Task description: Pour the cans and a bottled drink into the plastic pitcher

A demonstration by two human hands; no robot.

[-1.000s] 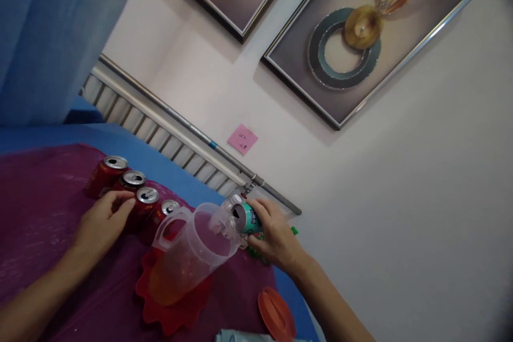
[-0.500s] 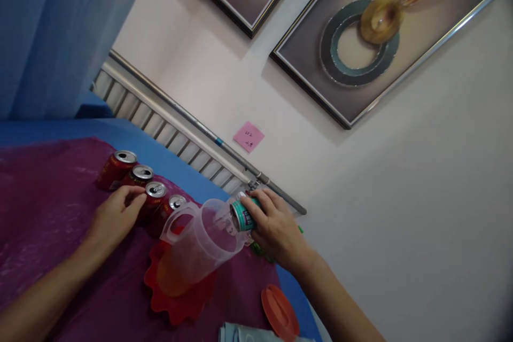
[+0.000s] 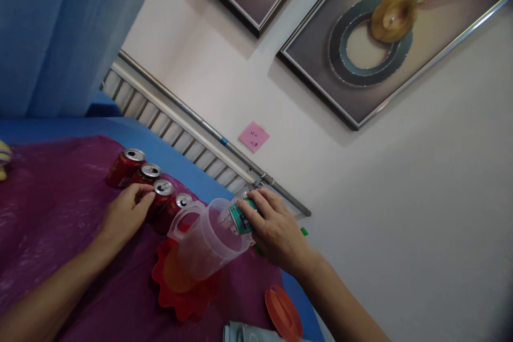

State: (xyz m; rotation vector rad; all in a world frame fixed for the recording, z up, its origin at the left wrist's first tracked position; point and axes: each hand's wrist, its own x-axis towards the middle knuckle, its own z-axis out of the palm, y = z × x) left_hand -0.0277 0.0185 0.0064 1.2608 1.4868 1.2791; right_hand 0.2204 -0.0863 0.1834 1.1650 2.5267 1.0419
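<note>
My right hand (image 3: pixel 276 222) grips a teal-labelled drink container (image 3: pixel 241 218), tilted over the mouth of a clear plastic pitcher (image 3: pixel 200 248). Whether it is a can or a bottle I cannot make out. Orange liquid (image 3: pixel 178 272) lies at the pitcher's bottom. Under the pitcher is a red scalloped dish (image 3: pixel 188 302). With thumb and fingers, my left hand (image 3: pixel 130 211) holds the side of a red drink can (image 3: pixel 162 197), the third in a slanting row. Other opened red cans (image 3: pixel 127 168) stand beside it, one partly behind the pitcher's handle.
An orange lid (image 3: pixel 284 312) and a folded light-blue packet (image 3: pixel 250 333) lie near the front edge. Purple plastic sheeting (image 3: pixel 72 192) covers the blue table (image 3: pixel 160 145). Behind it are a radiator (image 3: pixel 168 133) and a wall with a pink note (image 3: pixel 254 137).
The view has shifted slightly, so most things appear a little farther right. My right hand keeps the container tilted over the pitcher, and my left hand stays at the same can.
</note>
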